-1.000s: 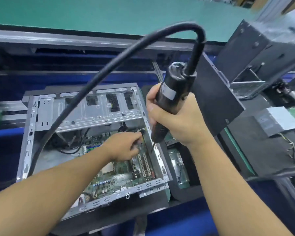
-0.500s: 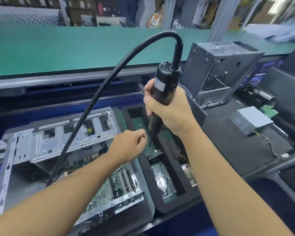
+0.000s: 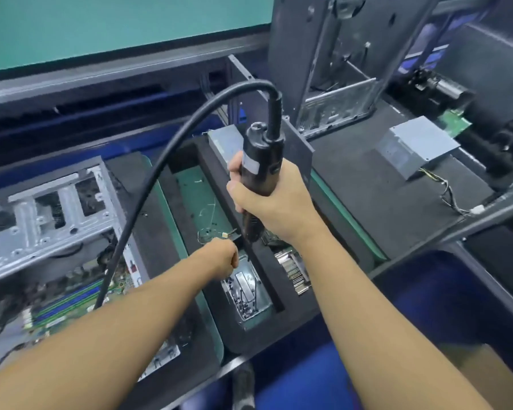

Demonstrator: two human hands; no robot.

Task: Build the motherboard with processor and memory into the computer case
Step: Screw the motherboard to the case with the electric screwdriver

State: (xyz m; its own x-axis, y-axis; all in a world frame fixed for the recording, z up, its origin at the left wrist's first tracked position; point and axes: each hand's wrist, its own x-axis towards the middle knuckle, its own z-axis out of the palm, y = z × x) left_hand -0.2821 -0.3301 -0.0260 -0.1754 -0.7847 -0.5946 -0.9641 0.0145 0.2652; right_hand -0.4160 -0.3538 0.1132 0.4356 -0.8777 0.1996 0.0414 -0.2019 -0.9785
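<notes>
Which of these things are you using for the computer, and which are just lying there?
In use: screwdriver in right hand, screw tray by left hand, open case, motherboard.
Lying about: grey power supply, upright second case, loose wires.

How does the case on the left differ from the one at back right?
The left case lies flat, open side up; the back-right case stands upright. The left case holds a green motherboard; the back-right case shows no board, just bare metal and loose wires. Both are grey metal with a side open.
</notes>
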